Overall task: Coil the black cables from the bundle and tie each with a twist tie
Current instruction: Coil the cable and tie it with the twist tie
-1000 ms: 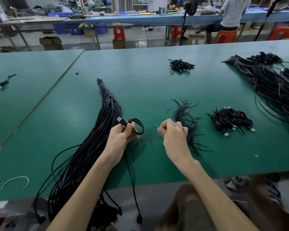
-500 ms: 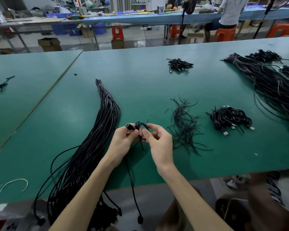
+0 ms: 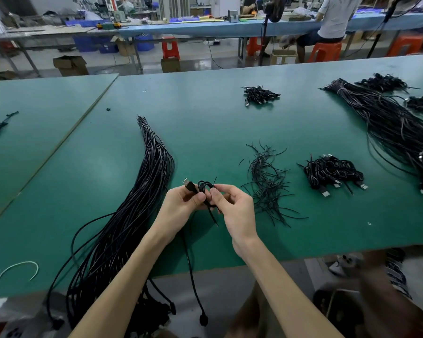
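Workshop hall, evenly lit. Across the back, a long blue workbench (image 3: 205, 30), cluttered on top. Under it, toward its left end, blue bins (image 3: 91, 43). In front of it, glossy grey floor (image 3: 200, 61) with a red stool (image 3: 170, 47), orange stools (image 3: 325, 51) toward its right end, and cardboard boxes (image 3: 70, 65) standing here and there. Seated at it on one orange stool, a person (image 3: 337, 15) in a white shirt, back turned. Nearer than it, two green tabletops (image 3: 205, 113) butted edge to edge, the seam running diagonally
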